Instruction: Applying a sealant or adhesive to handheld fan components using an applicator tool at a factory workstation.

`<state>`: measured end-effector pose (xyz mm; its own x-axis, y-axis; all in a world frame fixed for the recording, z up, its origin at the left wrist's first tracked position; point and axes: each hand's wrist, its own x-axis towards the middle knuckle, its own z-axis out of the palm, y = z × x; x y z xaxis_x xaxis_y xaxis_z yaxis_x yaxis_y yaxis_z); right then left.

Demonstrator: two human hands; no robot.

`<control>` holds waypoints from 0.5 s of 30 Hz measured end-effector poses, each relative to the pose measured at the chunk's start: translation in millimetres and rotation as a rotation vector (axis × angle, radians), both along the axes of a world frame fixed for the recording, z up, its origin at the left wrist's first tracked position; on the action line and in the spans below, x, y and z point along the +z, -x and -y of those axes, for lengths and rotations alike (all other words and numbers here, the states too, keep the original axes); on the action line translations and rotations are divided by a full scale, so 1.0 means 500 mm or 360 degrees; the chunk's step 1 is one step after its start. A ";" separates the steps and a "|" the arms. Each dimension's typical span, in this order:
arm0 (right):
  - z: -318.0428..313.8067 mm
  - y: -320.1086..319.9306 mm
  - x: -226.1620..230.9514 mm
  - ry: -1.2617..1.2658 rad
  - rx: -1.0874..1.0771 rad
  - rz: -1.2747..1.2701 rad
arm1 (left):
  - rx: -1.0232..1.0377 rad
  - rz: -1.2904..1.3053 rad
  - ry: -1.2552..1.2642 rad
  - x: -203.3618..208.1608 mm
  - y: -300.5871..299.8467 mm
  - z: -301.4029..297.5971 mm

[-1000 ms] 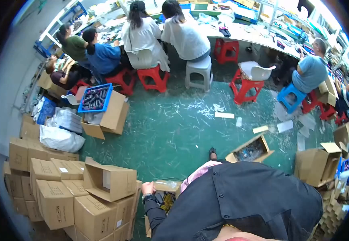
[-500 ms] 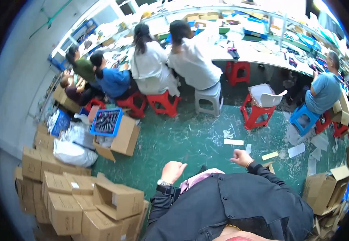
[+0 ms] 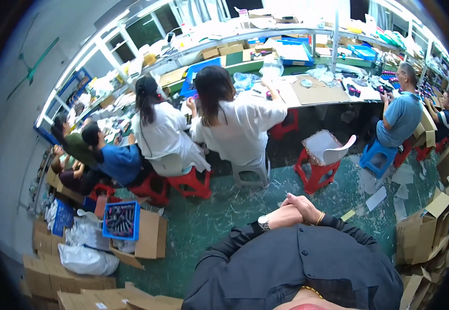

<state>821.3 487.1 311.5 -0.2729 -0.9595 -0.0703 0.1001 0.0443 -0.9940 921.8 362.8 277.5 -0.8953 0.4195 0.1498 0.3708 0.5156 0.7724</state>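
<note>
My two hands meet in front of my black shirt (image 3: 265, 253). My right hand (image 3: 309, 209), with a thin gold bracelet at its wrist, is closed over my left hand (image 3: 282, 217). The left wrist carries a watch with a pale face (image 3: 263, 222). The right hand covers most of the left hand's fingers, so how they are bent cannot be made out. No tool or part shows in either hand.
Ahead, several people sit on stools along a cluttered workbench (image 3: 317, 95). A red stool with a cushion (image 3: 325, 144) stands before me. To the left are a blue crate of dark parts (image 3: 136, 206), white sacks (image 3: 87, 260) and cartons (image 3: 69, 274); open cartons (image 3: 421, 232) stand right.
My hands were apart, each with its thumb out; they have come together, the right over the left. The view has tilted up and shows more of the bench.
</note>
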 end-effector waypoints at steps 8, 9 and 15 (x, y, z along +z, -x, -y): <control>0.123 0.128 0.048 -0.0172 -0.0462 0.0516 | -0.0293 -0.0700 0.0114 0.046 0.188 0.145; 0.133 0.144 0.046 -0.0190 -0.0516 0.0690 | -0.0321 -0.0690 0.0107 0.067 0.206 0.154; 0.179 0.251 0.058 -0.0062 -0.0689 0.0887 | 0.0095 -0.0861 -0.0041 0.098 0.327 0.212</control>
